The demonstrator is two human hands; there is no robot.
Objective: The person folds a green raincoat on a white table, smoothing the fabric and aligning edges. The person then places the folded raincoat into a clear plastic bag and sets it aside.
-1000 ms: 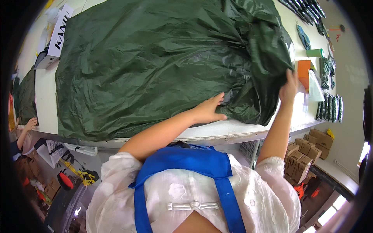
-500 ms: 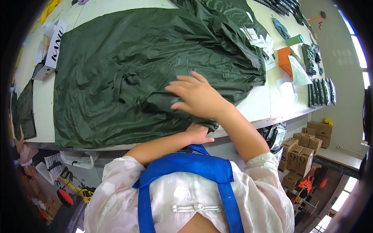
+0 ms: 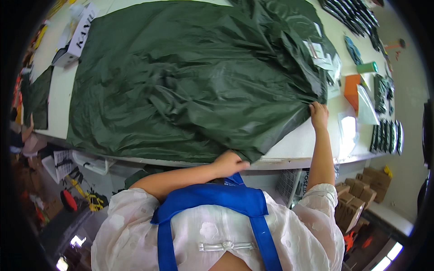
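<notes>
A large dark green sheet of thin, shiny fabric [image 3: 190,81], which looks like rainwear, lies wrinkled over most of the table. At its near edge, my left hand [image 3: 229,163] is closed on the fabric, with the fingertips partly hidden. My right hand [image 3: 319,114] pinches the fabric's right edge, and folds fan out from that grip toward the middle. Between the two hands the edge runs slanting across the white tabletop [image 3: 289,147]. White paper slips [image 3: 320,53] rest on the fabric's right side.
A white box [image 3: 81,36] stands at the left end. On the right are an orange piece [image 3: 351,91], a green roll [image 3: 366,67] and several dark packed bundles [image 3: 386,137]. Cardboard boxes [image 3: 350,203] are stacked below right. Another person's arm [image 3: 28,128] shows far left.
My right hand has moved from above the fabric out to its right edge and taken hold there. My left hand stays at the near edge. The view has shifted.
</notes>
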